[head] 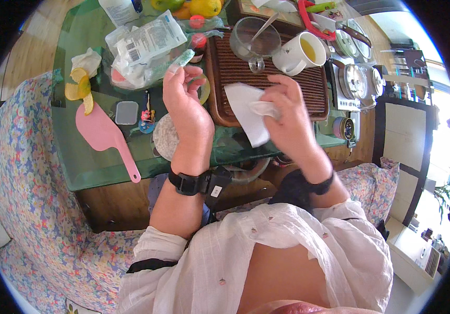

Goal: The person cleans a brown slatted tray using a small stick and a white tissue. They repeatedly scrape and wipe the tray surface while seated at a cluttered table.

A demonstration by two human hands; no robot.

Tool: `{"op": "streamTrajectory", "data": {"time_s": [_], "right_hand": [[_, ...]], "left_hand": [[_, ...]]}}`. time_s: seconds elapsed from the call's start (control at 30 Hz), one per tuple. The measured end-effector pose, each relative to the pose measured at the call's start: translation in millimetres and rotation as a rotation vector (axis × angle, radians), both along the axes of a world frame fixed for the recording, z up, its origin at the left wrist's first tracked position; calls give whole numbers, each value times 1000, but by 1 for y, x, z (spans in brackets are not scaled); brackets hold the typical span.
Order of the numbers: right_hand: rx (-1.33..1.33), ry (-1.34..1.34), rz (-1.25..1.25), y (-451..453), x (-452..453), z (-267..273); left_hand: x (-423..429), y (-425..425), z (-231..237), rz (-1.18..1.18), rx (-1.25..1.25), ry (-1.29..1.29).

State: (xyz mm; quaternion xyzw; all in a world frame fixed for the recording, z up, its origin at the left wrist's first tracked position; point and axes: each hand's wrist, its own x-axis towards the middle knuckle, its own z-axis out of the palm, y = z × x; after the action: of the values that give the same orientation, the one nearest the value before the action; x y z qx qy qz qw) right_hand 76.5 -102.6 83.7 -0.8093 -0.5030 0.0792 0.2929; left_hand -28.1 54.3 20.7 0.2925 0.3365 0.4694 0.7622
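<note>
My right hand (287,117), slightly blurred, grips a white paper tissue (244,108) above the front edge of a brown ridged tray (233,78). Part of the tissue is bunched at my fingers; the rest spreads to the left. My left hand (187,100) is raised with loosely curled, parted fingers. Behind its fingertips is a translucent green-and-white plastic piece (183,58); whether they touch is unclear. A yellowish ring, perhaps a tape roll (205,89), is partly hidden by that hand. Below it, my wrist covers part of a round container of white granules (165,138).
On the tray stand a glass cup (255,41) with a spoon and a white mug (298,55) of yellow liquid. Left lie plastic packaging (146,47), fruit peel (79,90), a pink paddle-shaped utensil (101,127) and a small clear box (127,113). Lidded pots (356,80) stand right.
</note>
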Motion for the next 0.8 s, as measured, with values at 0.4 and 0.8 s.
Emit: {"op": "streamTrajectory", "data": {"time_s": [0.4, 0.8], "right_hand": [[14, -469, -75, 88, -12, -88], [-152, -128, 75, 69, -22, -67]], "left_hand": [[4, 1, -7, -23, -57, -21], [3, -4, -2, -59, -107, -44]]}}
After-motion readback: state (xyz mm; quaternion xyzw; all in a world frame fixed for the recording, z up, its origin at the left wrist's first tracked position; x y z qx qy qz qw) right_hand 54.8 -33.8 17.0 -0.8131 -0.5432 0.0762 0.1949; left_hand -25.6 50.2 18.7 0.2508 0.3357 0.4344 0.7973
